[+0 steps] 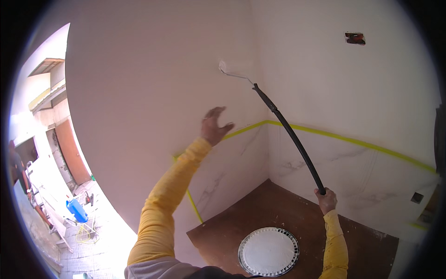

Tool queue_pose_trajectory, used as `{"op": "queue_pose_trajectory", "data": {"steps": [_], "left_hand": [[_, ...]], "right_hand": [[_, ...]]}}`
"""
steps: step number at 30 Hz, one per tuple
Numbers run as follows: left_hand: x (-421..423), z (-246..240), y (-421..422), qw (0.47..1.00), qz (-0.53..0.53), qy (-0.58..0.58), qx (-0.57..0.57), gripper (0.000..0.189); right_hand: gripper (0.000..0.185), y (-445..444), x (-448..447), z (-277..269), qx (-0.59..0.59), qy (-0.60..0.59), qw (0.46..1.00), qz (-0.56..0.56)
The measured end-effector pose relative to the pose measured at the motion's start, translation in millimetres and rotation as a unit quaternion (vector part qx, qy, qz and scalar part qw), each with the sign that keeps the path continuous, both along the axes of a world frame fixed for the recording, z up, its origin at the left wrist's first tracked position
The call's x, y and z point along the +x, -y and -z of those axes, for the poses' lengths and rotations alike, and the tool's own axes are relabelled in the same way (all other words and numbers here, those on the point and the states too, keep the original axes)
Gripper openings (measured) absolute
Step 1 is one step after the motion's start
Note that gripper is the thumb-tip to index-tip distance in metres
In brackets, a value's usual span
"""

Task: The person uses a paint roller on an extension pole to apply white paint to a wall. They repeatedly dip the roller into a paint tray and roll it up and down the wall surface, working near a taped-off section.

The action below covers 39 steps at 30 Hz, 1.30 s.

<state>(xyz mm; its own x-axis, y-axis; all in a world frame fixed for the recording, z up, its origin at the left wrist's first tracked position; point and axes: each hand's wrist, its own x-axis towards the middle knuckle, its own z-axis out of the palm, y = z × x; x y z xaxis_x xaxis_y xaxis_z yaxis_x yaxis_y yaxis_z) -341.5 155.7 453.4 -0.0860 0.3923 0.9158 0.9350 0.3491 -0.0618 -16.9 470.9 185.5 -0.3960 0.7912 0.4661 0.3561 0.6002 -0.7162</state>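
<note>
My right hand (326, 201) grips the lower end of a long black extension pole (299, 146). At the pole's far end a paint roller (222, 65) on a bent wire frame touches the upper wall left of the corner. White paint shows beside the roller. My left hand (214, 126) is raised off the pole, empty, fingers apart, in front of the left wall just above the yellow-green masking tape (244, 130). Below, a round white lid or tray of white paint (268, 251) with a slotted rim stands on a brown surface (223, 228); its exact kind is unclear.
Marble-look panels (320, 157) line the lower walls under the tape. An open electrical box (355, 38) sits in the right wall. At far left, outside, are a person (21, 167), a blue jerrycan (77, 210), a yellow cable (83, 234) and a brown door (72, 151).
</note>
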Motion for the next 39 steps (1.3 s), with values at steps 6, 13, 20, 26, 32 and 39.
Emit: {"op": "queue_pose_trajectory", "data": {"steps": [6, 13, 20, 26, 32, 39], "left_hand": [[-33, -37, 289, 0.849, -0.515, -0.113, 0.038, 0.079], [-29, -27, 324, 0.760, -0.639, -0.095, -0.069, 0.080], [-36, -33, 325, 0.762, -0.631, -0.130, -0.063, 0.079], [-47, -29, 335, 0.777, -0.599, -0.187, -0.057, 0.076], [-49, -30, 331, 0.785, -0.589, -0.181, -0.064, 0.071], [-50, -31, 335, 0.778, -0.597, -0.190, -0.049, 0.066]], "right_hand": [[0.041, -37, -62, 38, -0.066, 0.022, 0.996, -0.052], [0.059, -29, -153, -30, 0.005, -0.067, 0.986, -0.155], [0.067, -55, -268, -192, 0.119, -0.136, 0.977, -0.116], [0.078, -31, -313, -373, 0.151, -0.184, 0.965, -0.111], [0.077, -4, -293, -421, 0.094, -0.184, 0.970, -0.130], [0.055, -49, -225, -174, 0.165, -0.119, 0.973, -0.106]]}}
